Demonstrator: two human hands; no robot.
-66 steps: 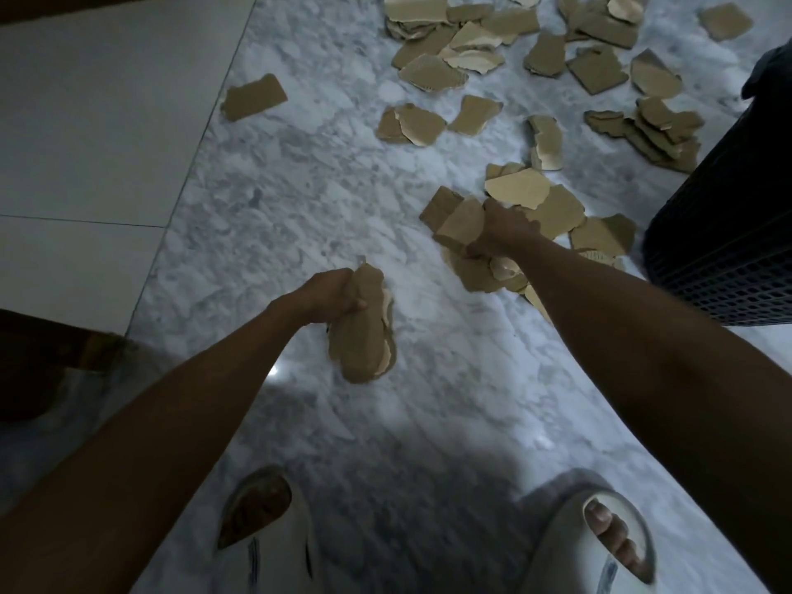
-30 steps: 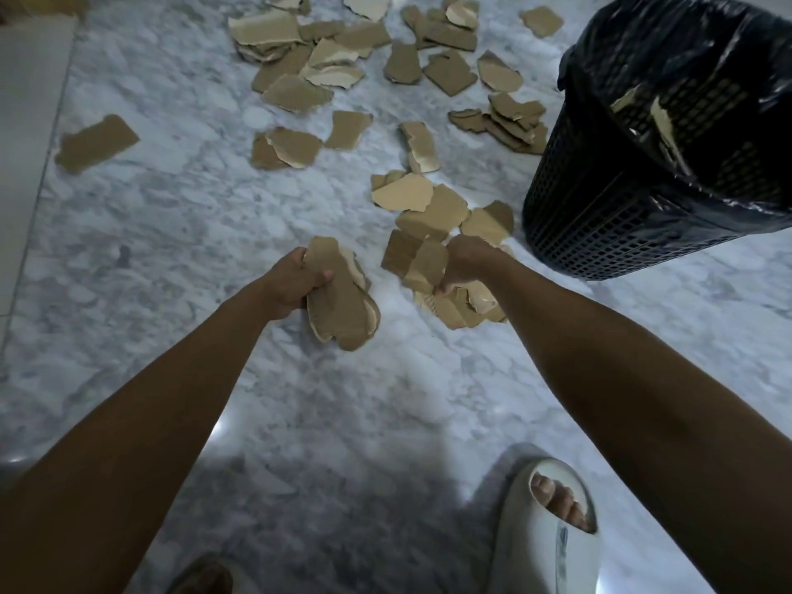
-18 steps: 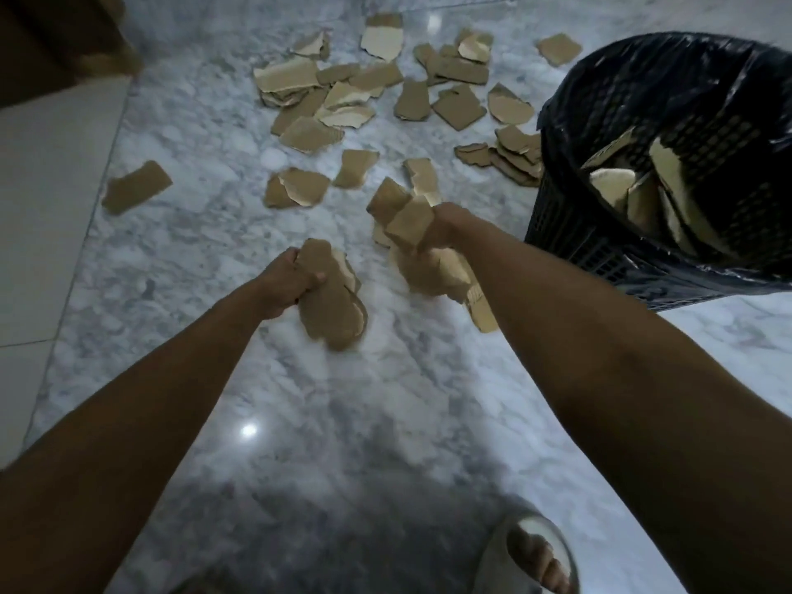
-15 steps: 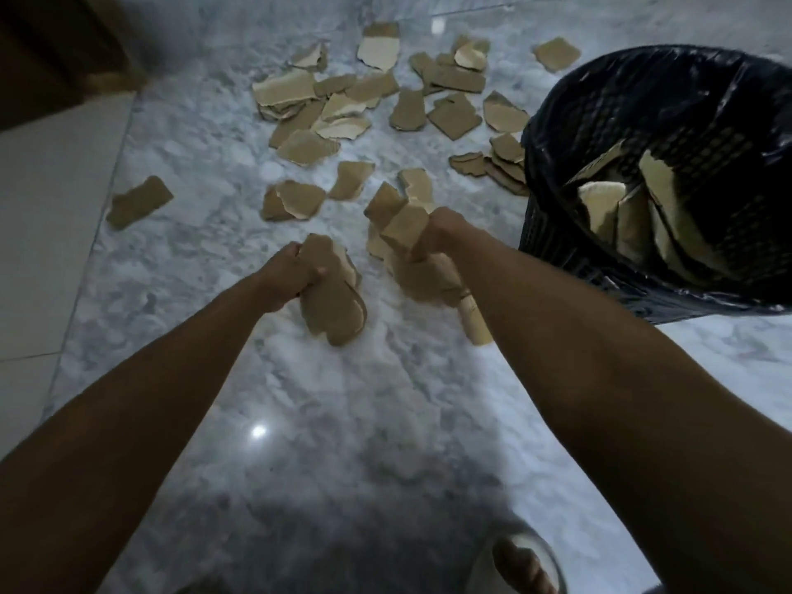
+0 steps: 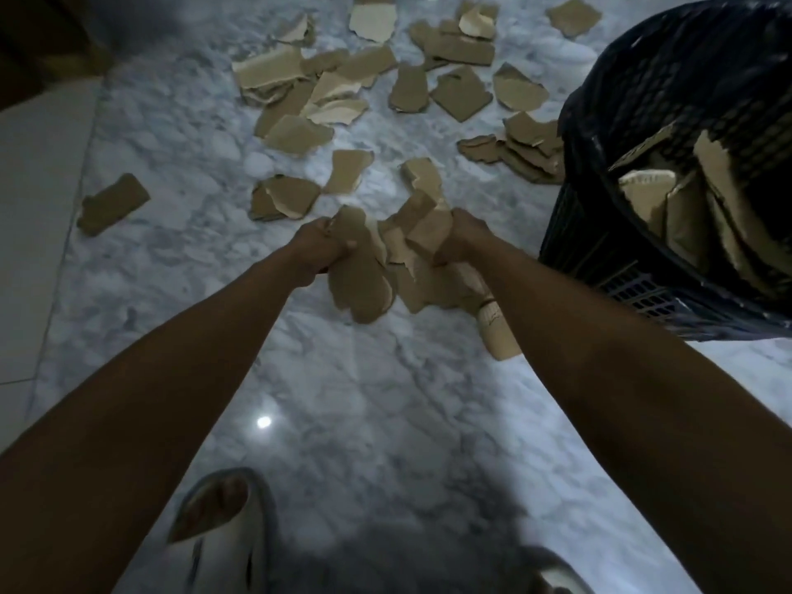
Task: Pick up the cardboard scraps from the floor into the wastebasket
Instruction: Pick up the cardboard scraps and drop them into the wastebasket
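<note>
My left hand (image 5: 319, 246) grips a bundle of brown cardboard scraps (image 5: 360, 280) above the marble floor. Close beside it, my right hand (image 5: 460, 237) grips a second bundle of scraps (image 5: 428, 233); the two bundles touch. A black mesh wastebasket (image 5: 600, 250) with a black liner stands to the right of my right hand, with several cardboard pieces (image 5: 681, 216) inside. Several loose scraps (image 5: 325, 92) lie scattered on the floor beyond my hands. One single scrap (image 5: 112, 204) lies apart at the left.
The floor is grey-white marble (image 5: 364, 400), bordered on the left by plain white tiles (image 5: 38, 207). My foot in a white slipper (image 5: 223, 525) is at the bottom, with another slipper's edge (image 5: 557, 572) at the lower right. A stack of scraps (image 5: 523, 152) lies against the basket's left side.
My right hand lifted a bundle of scraps off the floor. Both hands came together, so the bundles now touch. The view shifted, and the basket sits closer on the right.
</note>
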